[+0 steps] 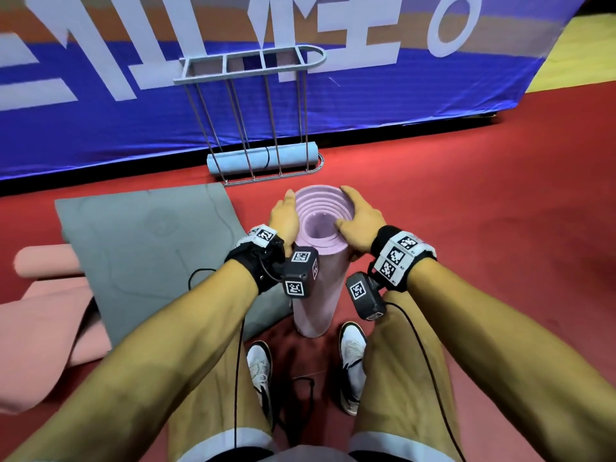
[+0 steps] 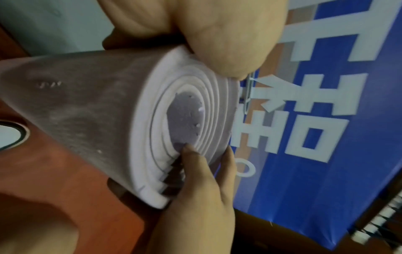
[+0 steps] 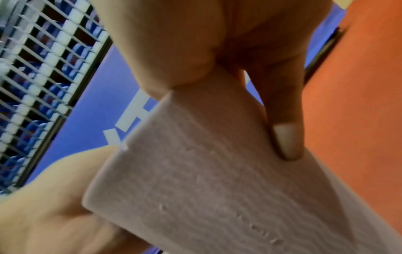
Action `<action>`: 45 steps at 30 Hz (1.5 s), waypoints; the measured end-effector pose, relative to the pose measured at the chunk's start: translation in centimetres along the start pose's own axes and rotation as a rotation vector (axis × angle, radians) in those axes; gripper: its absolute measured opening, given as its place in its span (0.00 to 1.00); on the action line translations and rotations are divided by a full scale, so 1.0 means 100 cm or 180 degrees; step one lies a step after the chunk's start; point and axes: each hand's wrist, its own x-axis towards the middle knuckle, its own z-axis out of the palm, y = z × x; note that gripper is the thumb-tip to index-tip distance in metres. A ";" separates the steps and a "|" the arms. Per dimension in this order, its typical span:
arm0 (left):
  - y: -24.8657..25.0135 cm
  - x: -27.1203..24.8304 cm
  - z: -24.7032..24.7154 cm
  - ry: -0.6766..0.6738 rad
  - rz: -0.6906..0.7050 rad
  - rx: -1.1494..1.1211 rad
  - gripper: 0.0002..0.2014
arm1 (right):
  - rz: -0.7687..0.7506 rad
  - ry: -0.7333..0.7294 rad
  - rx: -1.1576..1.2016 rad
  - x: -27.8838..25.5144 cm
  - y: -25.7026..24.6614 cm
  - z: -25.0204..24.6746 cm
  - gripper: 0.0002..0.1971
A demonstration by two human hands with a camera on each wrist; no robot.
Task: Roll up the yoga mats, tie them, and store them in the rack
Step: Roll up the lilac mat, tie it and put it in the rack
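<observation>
Red floor (image 1: 466,228), blue banner (image 1: 433,95) behind.

Both hands (image 2: 195,197) on rolled mat (image 2: 104,120)
</observation>
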 end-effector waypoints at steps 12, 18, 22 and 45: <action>-0.021 -0.007 0.016 -0.0322 -0.0111 0.0159 0.26 | 0.0254 -0.0257 -0.0139 -0.007 0.018 0.011 0.43; -0.038 -0.006 0.008 -0.0352 -0.0358 -0.0100 0.28 | 0.0348 -0.0155 -0.0617 -0.005 0.028 0.021 0.41; -0.045 -0.002 0.006 -0.0241 -0.0340 -0.0271 0.26 | 0.0356 -0.0158 -0.0539 0.003 0.027 0.021 0.38; -0.127 0.028 -0.001 -0.0888 0.1478 0.0824 0.66 | 0.0598 0.0522 0.1058 -0.007 0.041 0.036 0.40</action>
